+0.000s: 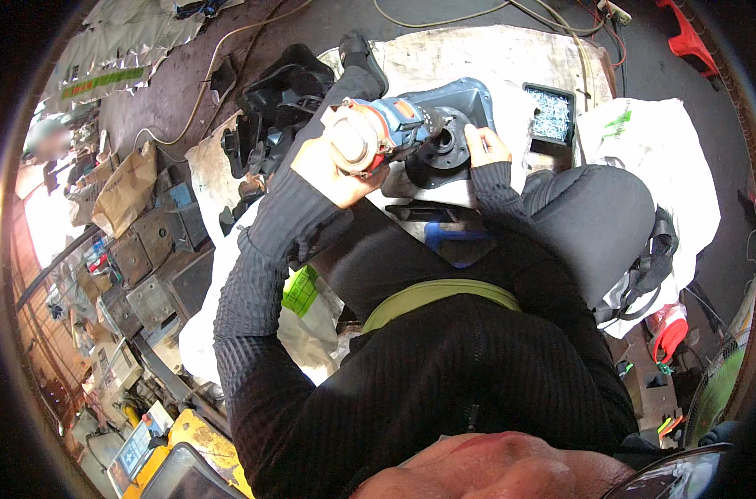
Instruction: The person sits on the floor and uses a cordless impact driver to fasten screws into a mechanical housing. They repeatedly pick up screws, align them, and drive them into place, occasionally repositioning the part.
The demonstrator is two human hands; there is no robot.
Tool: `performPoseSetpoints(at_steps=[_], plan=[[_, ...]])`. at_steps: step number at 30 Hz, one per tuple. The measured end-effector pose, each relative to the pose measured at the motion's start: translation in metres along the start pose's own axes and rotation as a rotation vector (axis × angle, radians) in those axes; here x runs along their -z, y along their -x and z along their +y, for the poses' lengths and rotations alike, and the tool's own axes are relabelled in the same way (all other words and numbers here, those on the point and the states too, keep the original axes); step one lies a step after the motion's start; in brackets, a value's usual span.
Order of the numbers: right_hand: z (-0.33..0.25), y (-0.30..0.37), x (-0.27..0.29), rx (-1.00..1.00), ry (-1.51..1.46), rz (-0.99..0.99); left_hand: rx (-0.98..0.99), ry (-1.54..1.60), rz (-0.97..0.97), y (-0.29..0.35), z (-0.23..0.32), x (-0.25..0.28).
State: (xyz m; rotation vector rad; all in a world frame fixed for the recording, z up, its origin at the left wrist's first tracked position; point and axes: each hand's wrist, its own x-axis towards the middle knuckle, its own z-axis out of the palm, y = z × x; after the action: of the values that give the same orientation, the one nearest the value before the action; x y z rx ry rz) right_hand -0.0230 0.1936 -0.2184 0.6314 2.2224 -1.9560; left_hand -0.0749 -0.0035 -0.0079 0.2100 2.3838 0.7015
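Observation:
My left hand is wrapped around a blue and red cordless drill, whose nose points right. At the drill's front end sits a round black flanged part with a raised centre hole and small holes around its rim. My right hand has its fingers closed at the right edge of that flange. Whether a screw is also between the fingertips is too small to tell. The flange rests on a larger black moulded housing, set in front of my bent legs.
A black tray of small silvery screws lies to the right on a pale sheet. Several black moulded parts are piled at the left. White sacks surround my legs. A cable crosses the floor behind; a red plastic object lies far right.

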Motion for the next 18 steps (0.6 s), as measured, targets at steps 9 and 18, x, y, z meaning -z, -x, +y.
performPoseSetpoints(at_steps=[9, 18], plan=[[-0.015, 0.002, 0.005, -0.096, 0.039, -0.041, -0.231, -0.324, -0.039, -0.023, 0.034, 0.009], [-0.007, -0.002, 0.006, 0.012, 0.007, -0.051, -0.100, -0.457, -0.109, -0.043, 0.048, 0.010]])
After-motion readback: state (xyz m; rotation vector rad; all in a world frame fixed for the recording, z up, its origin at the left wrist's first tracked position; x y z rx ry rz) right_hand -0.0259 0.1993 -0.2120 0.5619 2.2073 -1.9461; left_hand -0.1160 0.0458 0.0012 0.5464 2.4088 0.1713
